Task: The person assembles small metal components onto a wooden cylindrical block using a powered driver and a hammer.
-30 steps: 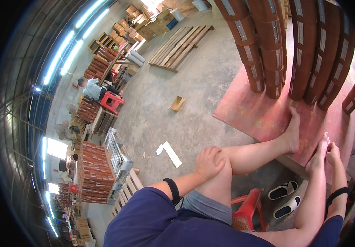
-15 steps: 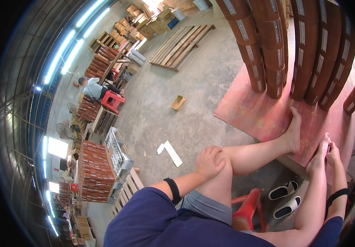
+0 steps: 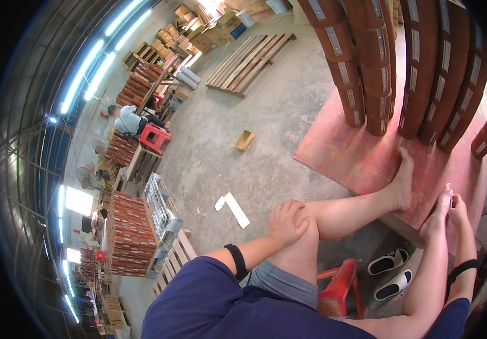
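My left hand [image 3: 288,222] lies draped over my left knee [image 3: 309,221], fingers spread and holding nothing. At the right, my right hand [image 3: 457,211] is beside my right foot [image 3: 439,209], with its bent fingers against the side of the toes. Whether anything small is between those fingers is too small to make out. Both feet are bare; the left foot [image 3: 403,183] rests on a reddish board [image 3: 339,144]. Tall stacks of brown curved pieces with pale metal strips [image 3: 379,85] stand on that board, beyond my feet.
A red plastic stool [image 3: 342,288] is beneath me, with a pair of slippers [image 3: 393,284] beside it. On the floor lie a white strip [image 3: 236,210], a small open carton [image 3: 244,140] and a wooden pallet [image 3: 249,63]. A person [image 3: 127,120] sits among brown stacks at far left.
The fingers of my right hand have shifted slightly at the toes. My left hand stays on the knee.
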A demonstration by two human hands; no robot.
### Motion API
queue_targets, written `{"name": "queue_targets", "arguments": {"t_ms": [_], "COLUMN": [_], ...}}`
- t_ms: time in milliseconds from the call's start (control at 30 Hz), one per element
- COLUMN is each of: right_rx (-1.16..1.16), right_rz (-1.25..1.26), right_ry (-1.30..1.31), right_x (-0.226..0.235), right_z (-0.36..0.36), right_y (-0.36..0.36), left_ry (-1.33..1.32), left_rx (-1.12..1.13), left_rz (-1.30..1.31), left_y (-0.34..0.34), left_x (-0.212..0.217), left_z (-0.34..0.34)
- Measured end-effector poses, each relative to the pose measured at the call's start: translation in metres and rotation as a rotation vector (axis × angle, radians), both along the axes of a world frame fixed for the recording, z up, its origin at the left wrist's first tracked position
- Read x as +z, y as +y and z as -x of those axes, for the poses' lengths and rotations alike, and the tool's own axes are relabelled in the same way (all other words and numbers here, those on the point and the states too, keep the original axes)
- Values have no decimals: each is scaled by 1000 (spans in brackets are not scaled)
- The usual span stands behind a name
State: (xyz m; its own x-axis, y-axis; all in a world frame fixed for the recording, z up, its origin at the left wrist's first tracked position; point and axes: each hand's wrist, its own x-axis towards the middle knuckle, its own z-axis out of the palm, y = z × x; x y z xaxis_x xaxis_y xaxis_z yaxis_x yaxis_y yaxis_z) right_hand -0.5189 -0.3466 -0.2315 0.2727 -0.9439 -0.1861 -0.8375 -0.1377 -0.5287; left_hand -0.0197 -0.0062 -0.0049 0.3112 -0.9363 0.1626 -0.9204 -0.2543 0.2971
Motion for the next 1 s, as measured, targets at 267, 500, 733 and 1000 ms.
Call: {"name": "queue_targets", "arguments": {"t_ms": [267,500,733,1000], "right_rx": [17,44,78,317], "right_rz": [-77,-4,-61,89], "right_ry": [159,-63,127,101], "right_x": [16,-1,14,132], "right_z": [1,-15,-7,-70], "right_y": [1,2,5,55], "left_ry": [3,-20,0,27], "left_rx": [12,16,16,30], "left_rz": [-1,2,-11,11], "left_y": [2,6,2,3], "left_x": [0,2,1,3], "left_z": [0,-3,0,0]}}
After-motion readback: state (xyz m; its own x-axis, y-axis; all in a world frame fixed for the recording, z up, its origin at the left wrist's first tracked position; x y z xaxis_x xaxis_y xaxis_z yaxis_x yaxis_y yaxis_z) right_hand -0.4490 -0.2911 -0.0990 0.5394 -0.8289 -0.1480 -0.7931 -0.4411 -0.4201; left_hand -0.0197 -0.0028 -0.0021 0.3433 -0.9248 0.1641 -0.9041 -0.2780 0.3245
